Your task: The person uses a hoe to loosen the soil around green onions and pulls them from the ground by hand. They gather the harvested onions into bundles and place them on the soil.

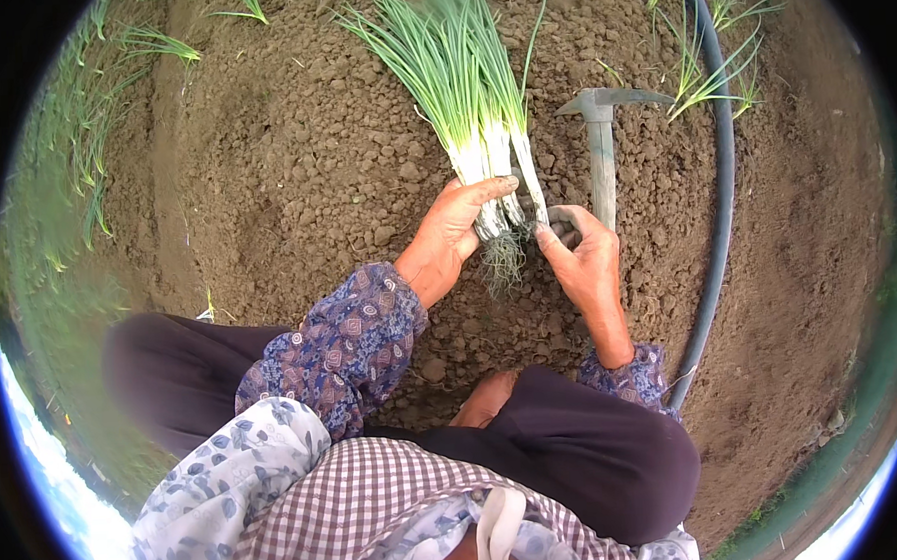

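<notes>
My left hand [454,231] is closed around a bunch of green onions [460,122], its thumb across the white stems. The leaves point away from me and the tangled roots hang towards my lap. Between thumb and fingers, my right hand [582,251] pinches the lower end of a single green onion [526,168] at the bunch's right side. Just beyond that hand lies a small pick [600,134] with a metal head and a wooden handle, the handle's near end hidden behind the hand.
Crumbly brown soil [300,151] surrounds my hands. A dark hose [721,170] curves along the right. Green onion plants stand at the upper right [699,92] and upper left [160,45]. My bent legs [576,447] are close below my hands.
</notes>
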A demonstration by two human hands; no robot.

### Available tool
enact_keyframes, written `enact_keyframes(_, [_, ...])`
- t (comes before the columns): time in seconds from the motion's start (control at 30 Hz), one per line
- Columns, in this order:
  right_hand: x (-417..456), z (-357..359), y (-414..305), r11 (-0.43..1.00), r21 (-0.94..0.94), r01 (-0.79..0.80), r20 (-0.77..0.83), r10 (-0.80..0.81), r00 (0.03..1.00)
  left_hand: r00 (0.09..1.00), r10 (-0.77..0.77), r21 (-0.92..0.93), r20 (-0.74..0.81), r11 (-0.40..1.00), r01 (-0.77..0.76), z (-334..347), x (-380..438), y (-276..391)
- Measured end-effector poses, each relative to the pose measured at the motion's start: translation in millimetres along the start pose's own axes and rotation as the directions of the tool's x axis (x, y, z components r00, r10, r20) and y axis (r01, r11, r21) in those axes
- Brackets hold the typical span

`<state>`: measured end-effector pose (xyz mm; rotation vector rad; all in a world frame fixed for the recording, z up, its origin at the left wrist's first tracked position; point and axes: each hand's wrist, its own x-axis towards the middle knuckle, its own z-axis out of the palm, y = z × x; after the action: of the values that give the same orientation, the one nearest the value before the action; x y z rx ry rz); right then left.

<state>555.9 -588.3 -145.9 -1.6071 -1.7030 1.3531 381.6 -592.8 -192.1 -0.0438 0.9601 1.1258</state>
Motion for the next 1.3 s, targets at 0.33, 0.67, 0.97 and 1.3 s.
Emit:
enact_keyframes(0.33, [-44.8,-1.2,9.3,0.985,-0.144,0.095,-0.082,-0.108,0.991,0.995,-0.045,0.205,0.087,0.978,0.026,-6.3,4.2,-3.2])
enact_keyframes(0.67, [-65.2,-17.7,17.9,0.901,-0.417,0.123,-0.317,-0.271,0.909,0.956,0.223,0.359,0.19,0.89,-0.279,38.8,-9.5,30.3])
enact_keyframes(0.97, [-96.8,-56.0,-8.8,0.902,0.295,-0.315,0.121,0.292,0.949,0.782,0.523,0.607,0.338,0.514,-0.606,62.3,45.7,78.9])
enact_keyframes(1.3, [-113.0,-30.1,51.1,0.97,0.09,-0.227,-0.132,0.238,0.962,0.726,0.555,0.748,0.406,0.255,-0.613,61.8,104.5,66.0])
